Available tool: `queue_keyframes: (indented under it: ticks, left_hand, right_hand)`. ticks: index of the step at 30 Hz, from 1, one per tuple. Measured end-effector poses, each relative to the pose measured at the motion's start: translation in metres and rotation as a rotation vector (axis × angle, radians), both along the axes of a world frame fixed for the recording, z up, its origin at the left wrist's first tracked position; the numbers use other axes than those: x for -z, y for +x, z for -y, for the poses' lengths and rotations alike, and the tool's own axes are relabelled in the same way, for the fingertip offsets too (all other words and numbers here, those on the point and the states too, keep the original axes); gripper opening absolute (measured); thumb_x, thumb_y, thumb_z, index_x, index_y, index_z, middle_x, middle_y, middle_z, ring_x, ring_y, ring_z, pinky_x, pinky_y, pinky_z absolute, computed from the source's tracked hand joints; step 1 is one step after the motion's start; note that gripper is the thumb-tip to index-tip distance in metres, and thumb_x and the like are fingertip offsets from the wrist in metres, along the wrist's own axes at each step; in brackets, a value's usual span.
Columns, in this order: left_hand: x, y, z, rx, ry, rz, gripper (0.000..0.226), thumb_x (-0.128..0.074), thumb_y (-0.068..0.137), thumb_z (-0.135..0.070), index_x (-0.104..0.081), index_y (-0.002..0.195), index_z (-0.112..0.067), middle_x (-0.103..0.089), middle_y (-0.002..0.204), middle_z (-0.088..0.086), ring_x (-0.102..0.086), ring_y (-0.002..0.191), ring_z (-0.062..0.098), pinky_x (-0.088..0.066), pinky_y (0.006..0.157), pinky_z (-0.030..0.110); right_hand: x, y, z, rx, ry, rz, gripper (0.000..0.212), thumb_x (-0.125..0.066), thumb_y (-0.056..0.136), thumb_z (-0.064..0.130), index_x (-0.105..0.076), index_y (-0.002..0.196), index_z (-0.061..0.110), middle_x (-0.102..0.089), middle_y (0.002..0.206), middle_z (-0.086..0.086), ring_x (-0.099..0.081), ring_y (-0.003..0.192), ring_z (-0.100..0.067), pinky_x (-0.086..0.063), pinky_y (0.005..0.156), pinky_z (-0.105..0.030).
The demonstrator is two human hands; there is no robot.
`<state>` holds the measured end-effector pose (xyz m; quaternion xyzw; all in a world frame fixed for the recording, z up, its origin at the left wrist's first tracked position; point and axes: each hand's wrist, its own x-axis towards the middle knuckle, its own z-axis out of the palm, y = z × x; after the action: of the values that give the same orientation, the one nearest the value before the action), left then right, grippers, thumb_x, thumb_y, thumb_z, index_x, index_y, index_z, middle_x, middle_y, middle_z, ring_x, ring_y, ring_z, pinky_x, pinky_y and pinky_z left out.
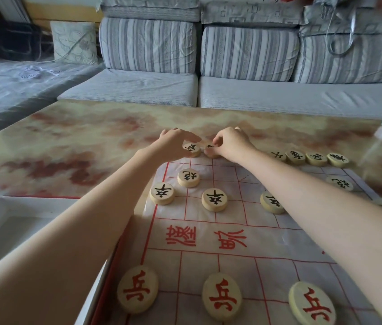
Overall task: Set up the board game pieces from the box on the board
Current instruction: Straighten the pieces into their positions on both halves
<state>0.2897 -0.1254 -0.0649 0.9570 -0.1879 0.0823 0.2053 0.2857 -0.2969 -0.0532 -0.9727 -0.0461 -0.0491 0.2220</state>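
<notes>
**Red Ink, Black Ink, Pale Wood**

The board is white, ruled with a red grid and printed with large red characters. On its near rows the red-lettered discs are pale cream. On its far rows the black-lettered discs are the same cream. Under the board, the desk is cream marbled with rust-brown clouds (glossy, too). Left of the board, the box is white. Beyond the board, the sofa cushions are striped grey and white.
</notes>
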Motion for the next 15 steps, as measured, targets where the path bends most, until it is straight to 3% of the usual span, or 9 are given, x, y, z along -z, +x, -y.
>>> queue_keyframes:
  ticks: [4, 9, 12, 15]
  left_hand:
    - [0.003, -0.001, -0.001, 0.017, -0.108, -0.006, 0.036, -0.068, 0.08, -0.03, -0.065, 0.114, -0.019, -0.069, 0.111, 0.002, -0.061, 0.105, 0.018, -0.043, 0.098, 0.034]
    - [0.007, 0.001, 0.005, -0.043, 0.033, 0.106, 0.039, -0.066, 0.08, -0.038, -0.063, 0.115, -0.021, -0.064, 0.11, 0.007, -0.054, 0.109, 0.025, -0.035, 0.096, 0.033]
    - [0.009, 0.002, 0.009, -0.092, 0.143, 0.173, 0.042, -0.062, 0.08, -0.048, -0.063, 0.112, -0.021, -0.06, 0.112, 0.006, -0.047, 0.114, 0.026, -0.029, 0.097, 0.034]
    - [0.008, 0.002, 0.013, -0.112, 0.147, 0.174, 0.049, -0.062, 0.077, -0.053, -0.063, 0.113, -0.021, -0.056, 0.12, 0.006, -0.042, 0.119, 0.026, -0.027, 0.101, 0.036]
  right_hand:
    - [0.003, 0.0, -0.004, 0.011, 0.023, 0.024, 0.037, -0.077, 0.071, 0.039, -0.067, 0.096, 0.015, -0.058, 0.116, -0.012, -0.051, 0.111, -0.025, -0.039, 0.087, -0.028]
    - [0.004, 0.001, -0.003, -0.068, 0.071, 0.004, 0.032, -0.067, 0.081, 0.014, -0.063, 0.113, 0.018, -0.065, 0.113, -0.001, -0.051, 0.116, -0.023, -0.042, 0.099, -0.031]
    - [0.006, 0.003, -0.001, -0.099, 0.11, -0.047, 0.051, -0.052, 0.078, -0.005, -0.059, 0.12, 0.024, -0.065, 0.116, 0.005, -0.045, 0.124, -0.019, -0.041, 0.102, -0.035]
    - [0.008, 0.002, 0.003, -0.077, 0.226, -0.05, 0.049, -0.059, 0.078, 0.008, -0.057, 0.122, 0.03, -0.062, 0.117, 0.006, -0.041, 0.126, -0.018, -0.04, 0.1, -0.03]
